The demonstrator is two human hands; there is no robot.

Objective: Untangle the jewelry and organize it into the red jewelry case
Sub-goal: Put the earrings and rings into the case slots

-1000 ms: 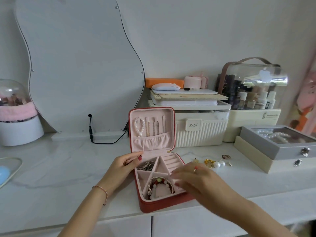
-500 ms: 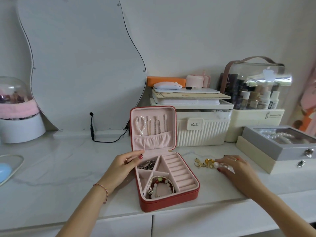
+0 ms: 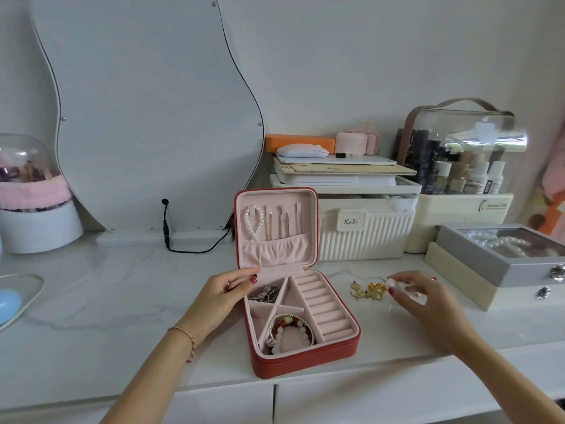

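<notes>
Red jewelry case [image 3: 302,361], open: left hand [image 3: 220,293] pinches its left wall, steadying it; right hand [image 3: 423,296], just right, fingers closing on pearl earrings [image 3: 403,289] beside gold earrings [image 3: 370,290], awaiting storage.

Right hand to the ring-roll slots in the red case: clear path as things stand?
Probably yes. The red jewelry case lies open, lid upright, and the ring rolls sit uncovered on its right side. The right hand, pinching a pearl piece, is just right of the case; only gold earrings lie between.
</notes>
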